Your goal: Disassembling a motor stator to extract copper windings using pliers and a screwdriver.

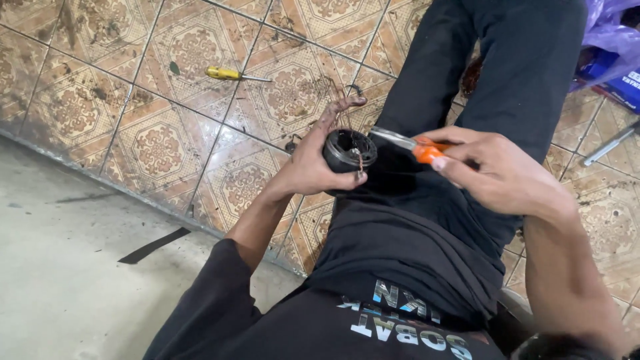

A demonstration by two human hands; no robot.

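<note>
A: Head view, item one?
B: Black round motor housing (349,151), hollow, matte, greasy, a thin copper wire at its rim. The left hand (313,163) has its fingers wrapped round it, above the lap.

A: Item two?
B: Orange-handled pliers (413,145), steel jaws touching the housing's rim. The right hand (497,170) has its fingers closed on the grips.

A: Surroundings?
B: Patterned tile floor (160,143), stained; yellow-handled screwdriver (233,75) well apart; purple plastic bag (617,30) by a blue box (610,80). Black trousers (493,60) hide the tiles beneath.
</note>
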